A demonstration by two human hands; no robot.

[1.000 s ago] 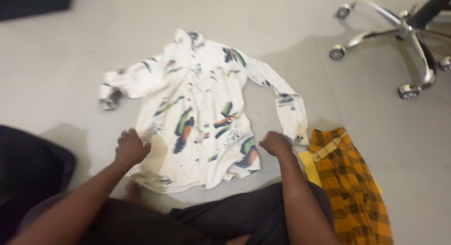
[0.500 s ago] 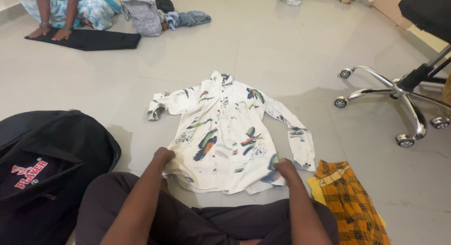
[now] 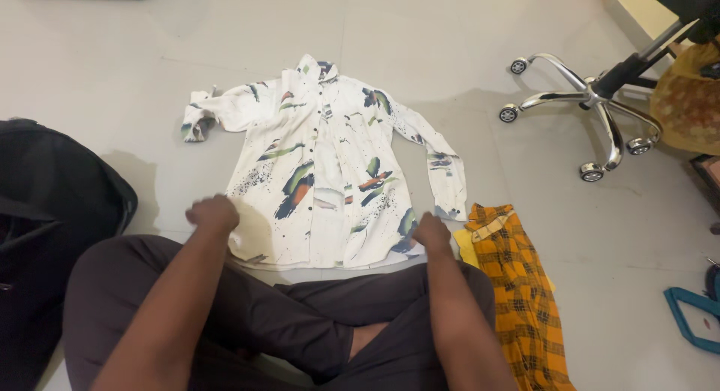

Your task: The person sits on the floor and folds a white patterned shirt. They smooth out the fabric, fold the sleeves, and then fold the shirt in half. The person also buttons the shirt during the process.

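A white long-sleeved shirt (image 3: 330,173) with orange, green and dark blue paint-like marks lies spread flat on the pale tiled floor, collar away from me and sleeves out to both sides. My left hand (image 3: 213,213) grips its lower left hem corner. My right hand (image 3: 433,232) pinches the lower right hem corner. My crossed legs in dark trousers (image 3: 285,316) sit just below the hem.
An orange and black checked garment (image 3: 521,286) on yellow cloth lies right of my right arm. A black bag (image 3: 52,211) stands at my left. A chrome office chair base (image 3: 592,106) with castors is at the upper right. A teal strap (image 3: 694,316) lies far right.
Both hands stayed on the hem corners and pulled the shirt straighter and flatter. The camera swung up to show another person across the room, then back down.
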